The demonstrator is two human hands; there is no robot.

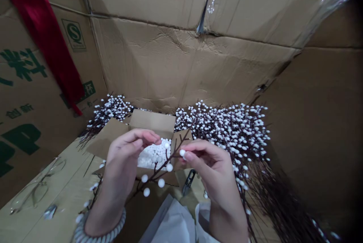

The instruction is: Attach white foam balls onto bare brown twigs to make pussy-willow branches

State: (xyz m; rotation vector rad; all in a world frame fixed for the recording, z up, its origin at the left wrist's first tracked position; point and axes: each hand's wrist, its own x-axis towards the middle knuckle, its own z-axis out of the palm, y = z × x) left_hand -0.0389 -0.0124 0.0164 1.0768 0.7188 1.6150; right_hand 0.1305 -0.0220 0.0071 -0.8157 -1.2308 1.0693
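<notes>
A dark brown artificial branch [155, 175] with several white foam berries on its twigs slants across the front of me. My right hand [211, 163] pinches a white berry [182, 153] between thumb and fingertips, right beside an upper twig of the branch. Left of the branch, my left hand [124, 156] is raised with its fingers loosely bent and the thumb apart; I see nothing held in it. Behind both hands stands an open cardboard box [153, 120] with many loose white berries [150, 154] inside. The branch's lower end is hidden near my left wrist.
Thick bunches of white-berried branches [221, 125] lie at the back right, another bunch [112, 108] at the back left. Bare dark twigs [280, 197] fill the right side. A black-handled cutter [188, 182] and eyeglasses [36, 190] lie on the table. Large cartons [159, 61] wall the back.
</notes>
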